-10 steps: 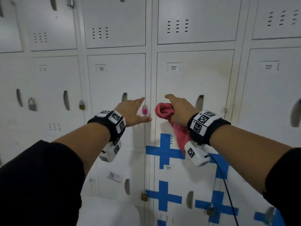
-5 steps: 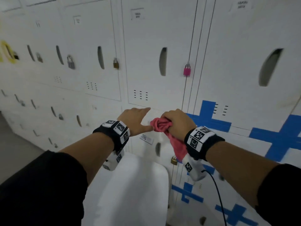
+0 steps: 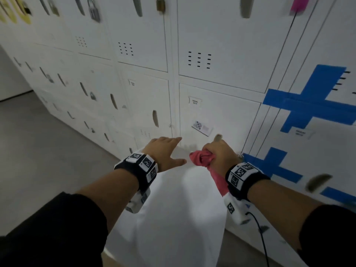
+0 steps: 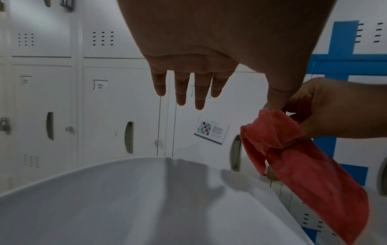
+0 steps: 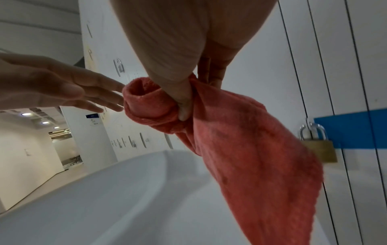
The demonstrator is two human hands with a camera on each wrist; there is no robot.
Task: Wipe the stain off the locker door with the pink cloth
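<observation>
My right hand (image 3: 215, 155) grips the bunched pink cloth (image 3: 202, 158), whose loose tail hangs below my wrist (image 5: 251, 165). The cloth (image 4: 293, 157) is held in the air over a white rounded surface, a short way off the white locker doors (image 3: 221, 112). My left hand (image 3: 165, 153) is stretched out flat beside it with fingers (image 4: 182, 89) straight, holding nothing; its fingertips (image 5: 113, 97) lie close to the cloth's rolled end. No stain is plainly visible on the doors in front of me.
A white rounded surface (image 3: 173, 209) lies under both hands, close to the lockers. Blue tape crosses (image 3: 308, 105) mark doors at right. A brass padlock (image 5: 318, 149) hangs near the cloth. A small printed label (image 3: 202, 128) sits on the door ahead. Grey floor (image 3: 38, 151) opens left.
My view has tilted down along the lockers and both hands have dropped from the upper door to low over the white surface. The right hand kept its grip on the cloth.
</observation>
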